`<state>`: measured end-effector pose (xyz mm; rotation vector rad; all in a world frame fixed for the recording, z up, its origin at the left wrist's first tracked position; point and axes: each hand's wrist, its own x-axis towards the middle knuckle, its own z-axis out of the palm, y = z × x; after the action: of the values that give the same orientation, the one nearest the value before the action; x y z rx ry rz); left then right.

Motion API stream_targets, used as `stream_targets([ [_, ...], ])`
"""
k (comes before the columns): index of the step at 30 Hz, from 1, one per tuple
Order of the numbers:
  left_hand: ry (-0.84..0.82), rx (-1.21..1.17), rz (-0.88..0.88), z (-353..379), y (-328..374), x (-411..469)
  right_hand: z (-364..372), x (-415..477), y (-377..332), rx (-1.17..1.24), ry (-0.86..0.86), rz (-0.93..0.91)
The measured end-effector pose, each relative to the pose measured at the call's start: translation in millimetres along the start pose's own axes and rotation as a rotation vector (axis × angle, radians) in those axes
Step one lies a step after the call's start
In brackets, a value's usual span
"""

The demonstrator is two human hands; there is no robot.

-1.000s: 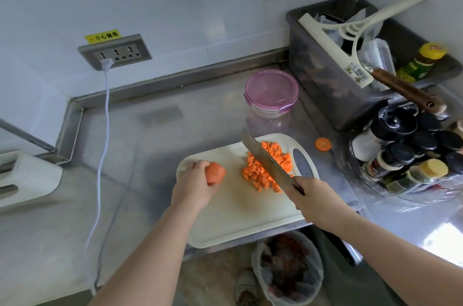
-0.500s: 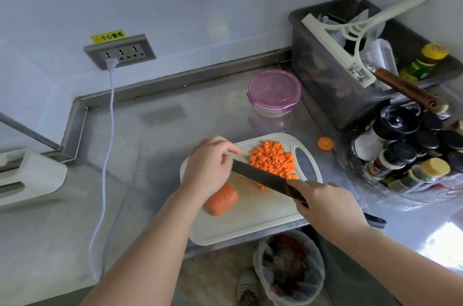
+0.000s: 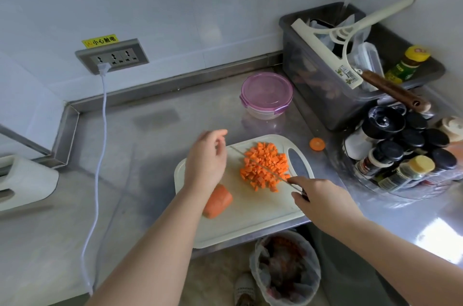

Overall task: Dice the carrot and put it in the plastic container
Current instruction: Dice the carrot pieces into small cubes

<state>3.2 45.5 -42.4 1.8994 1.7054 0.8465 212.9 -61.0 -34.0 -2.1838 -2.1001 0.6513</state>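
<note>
A pile of diced carrot [image 3: 266, 165] lies on the white cutting board [image 3: 250, 218]. An uncut carrot chunk [image 3: 217, 201] rests on the board's left side, partly under my left wrist. My left hand [image 3: 206, 160] hovers over the board's left edge, fingers relaxed, holding nothing. My right hand [image 3: 318, 199] grips the knife [image 3: 260, 163] by its handle, the blade edge-on across the dice pile. The plastic container [image 3: 266, 96] with a pink lid stands closed behind the board.
A carrot slice [image 3: 317, 143] lies on the steel counter right of the board. A grey bin [image 3: 325, 85] with utensils and a tray of spice jars [image 3: 406, 155] crowd the right. A white cable [image 3: 100, 145] hangs from the wall socket. A bagged waste bin [image 3: 285, 268] sits below the counter edge.
My left hand let go of the carrot chunk, which now lies on the board, and lifted off. The knife swept the dice together and now stands across the pile.
</note>
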Motion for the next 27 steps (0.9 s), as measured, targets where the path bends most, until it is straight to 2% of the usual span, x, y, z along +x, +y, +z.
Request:
stream_targets([
  [1, 0.061, -0.018, -0.066, -5.0, -6.2, -5.5, 3.8, 1.6, -1.7, 0.09, -0.026, 0.027],
  [3, 0.026, 0.019, -0.136, -10.9, -21.0, -19.2, 7.2, 1.9, -8.4, 0.234, -0.055, 0.064],
  [8, -0.361, 0.235, -0.206, -11.1, -47.0, -59.3, 19.9, 0.7, -35.7, 0.326, -0.14, 0.047],
  [10, -0.412, 0.304, -0.191, -8.2, -47.2, -68.7, 28.1, 1.6, -44.0, 0.3, -0.183, 0.037],
  [16, -0.376, 0.339, -0.134, 0.3, -45.6, -79.8, 43.4, -1.7, -57.8, 0.269, -0.236, 0.046],
  [24, -0.324, 0.324, -0.11, 9.4, -48.9, -80.9, 43.6, 3.6, -43.5, 0.282, -0.15, 0.133],
  [27, -0.282, 0.281, -0.12, 14.3, -45.3, -81.0, 39.3, -0.8, -44.6, 0.269, -0.131, 0.082],
])
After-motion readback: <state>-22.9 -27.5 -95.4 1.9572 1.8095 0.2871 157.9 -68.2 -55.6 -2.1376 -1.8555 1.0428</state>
